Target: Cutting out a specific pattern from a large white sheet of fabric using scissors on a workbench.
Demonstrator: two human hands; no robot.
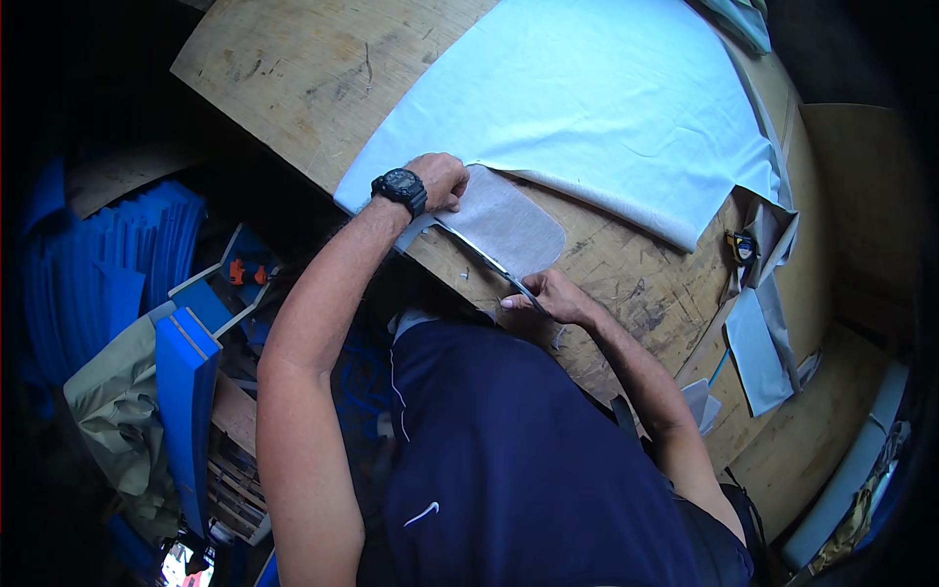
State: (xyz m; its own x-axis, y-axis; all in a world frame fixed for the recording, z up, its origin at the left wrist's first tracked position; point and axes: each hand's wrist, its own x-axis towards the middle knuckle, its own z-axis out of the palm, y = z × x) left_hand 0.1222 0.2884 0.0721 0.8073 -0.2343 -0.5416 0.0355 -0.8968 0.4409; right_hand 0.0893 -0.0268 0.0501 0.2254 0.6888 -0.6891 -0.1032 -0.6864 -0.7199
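My right hand (556, 295) grips a pair of scissors (477, 251) by the handles near the table's front edge. Their long blades point up and left, along the edge of a grey fabric piece (509, 220) with rounded corners. My left hand (442, 180), with a black watch on the wrist, is closed on the fabric at its far left end. A narrow pale strip (416, 231) hangs at the table edge beside the blade tips. Behind lies a large light-blue sheet of fabric (577, 88), its near edge folded over to a greyish underside.
The worn wooden table (293, 78) carries a tape measure (740, 247) and fabric offcuts (758, 347) on the right. Small scraps lie near the scissors. Blue foam sheets (98, 264), a blue foam block (186, 391) and crumpled olive fabric (122, 421) stand below left.
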